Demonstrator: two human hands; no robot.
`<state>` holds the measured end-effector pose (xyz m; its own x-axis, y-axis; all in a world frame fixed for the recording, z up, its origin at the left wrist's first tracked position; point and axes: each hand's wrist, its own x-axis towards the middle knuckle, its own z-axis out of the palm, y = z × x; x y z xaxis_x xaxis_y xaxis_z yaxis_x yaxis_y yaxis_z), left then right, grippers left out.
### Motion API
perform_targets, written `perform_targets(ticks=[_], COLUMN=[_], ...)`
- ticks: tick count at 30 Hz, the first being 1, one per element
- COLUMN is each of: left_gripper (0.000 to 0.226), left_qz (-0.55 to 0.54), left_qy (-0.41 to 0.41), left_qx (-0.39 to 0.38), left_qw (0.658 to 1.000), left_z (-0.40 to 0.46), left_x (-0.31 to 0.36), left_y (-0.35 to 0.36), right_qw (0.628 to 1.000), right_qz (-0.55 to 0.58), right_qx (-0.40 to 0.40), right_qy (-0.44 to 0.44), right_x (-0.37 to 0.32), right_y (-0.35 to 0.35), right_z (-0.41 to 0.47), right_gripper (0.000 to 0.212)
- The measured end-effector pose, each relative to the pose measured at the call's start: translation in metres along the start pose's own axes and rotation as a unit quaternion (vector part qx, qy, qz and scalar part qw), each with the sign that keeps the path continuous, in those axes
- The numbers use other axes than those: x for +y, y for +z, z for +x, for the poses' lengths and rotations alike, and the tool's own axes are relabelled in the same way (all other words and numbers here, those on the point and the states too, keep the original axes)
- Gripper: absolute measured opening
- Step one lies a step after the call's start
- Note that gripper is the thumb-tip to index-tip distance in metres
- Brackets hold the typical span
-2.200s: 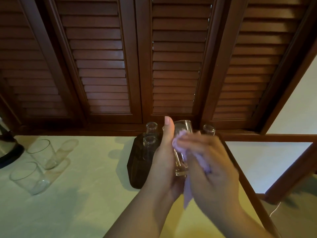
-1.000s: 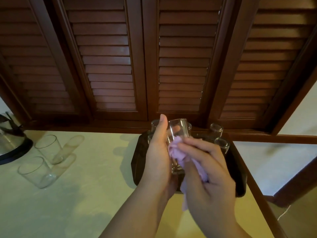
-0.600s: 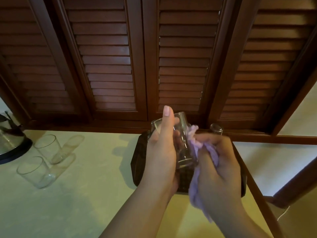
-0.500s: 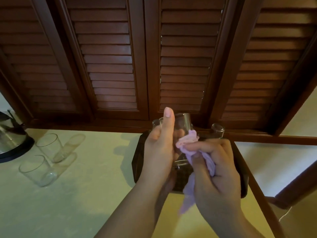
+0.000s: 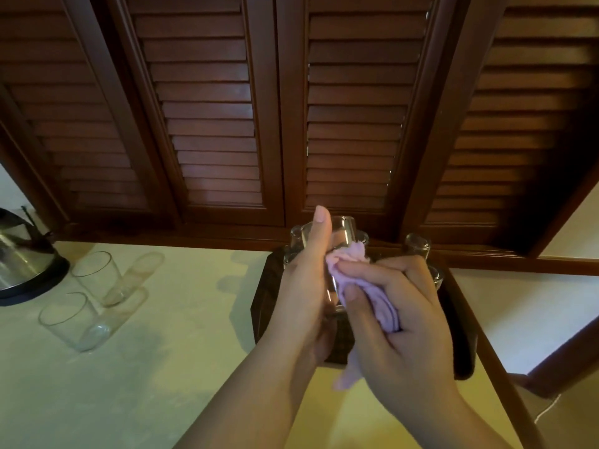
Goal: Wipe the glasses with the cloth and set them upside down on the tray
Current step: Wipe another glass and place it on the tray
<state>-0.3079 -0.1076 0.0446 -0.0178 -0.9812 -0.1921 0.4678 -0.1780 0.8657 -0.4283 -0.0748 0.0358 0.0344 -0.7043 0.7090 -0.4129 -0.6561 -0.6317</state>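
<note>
My left hand (image 5: 304,286) grips a clear glass (image 5: 343,231), holding it upright above the dark wooden tray (image 5: 262,299). Pressed against that glass's side is a lilac cloth (image 5: 376,303), bunched in my right hand (image 5: 402,315). Several glasses stand upside down on the tray behind my hands, one (image 5: 417,246) at the back right, and most are hidden. Two more clear glasses (image 5: 97,277) (image 5: 69,320) stand upright on the pale counter at the left.
A steel kettle on a black base (image 5: 22,264) stands at the far left edge. Dark louvred wooden shutters (image 5: 210,124) rise right behind the counter. A wooden counter edge (image 5: 496,354) runs down the right side, with a drop beyond it.
My right hand has kept rubbing the cloth over the glass, sliding between its side and rim. My left hand has held the glass above the tray throughout.
</note>
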Motion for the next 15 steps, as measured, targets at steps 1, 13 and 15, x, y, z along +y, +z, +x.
perform_targets(ticks=[1,13,15], left_gripper=[0.081,0.076,0.077], left_qz=[0.000,0.003,-0.004], left_qy=[-0.002,0.025,0.018], left_qx=[-0.016,0.012,-0.009], left_qw=[1.000,1.000,1.000], left_z=[-0.001,0.003,0.002], left_x=[-0.004,-0.008,-0.016], left_y=[0.000,0.004,0.004], right_qw=[1.000,0.997,0.997], right_qz=[-0.004,0.023,0.020], right_qx=[0.005,-0.006,0.006], right_qy=[-0.003,0.067,0.069], right_x=[0.002,0.003,0.007], right_y=[-0.001,-0.002,-0.003], right_z=[0.007,-0.007,0.010], right_gripper=[0.024,0.021,0.020])
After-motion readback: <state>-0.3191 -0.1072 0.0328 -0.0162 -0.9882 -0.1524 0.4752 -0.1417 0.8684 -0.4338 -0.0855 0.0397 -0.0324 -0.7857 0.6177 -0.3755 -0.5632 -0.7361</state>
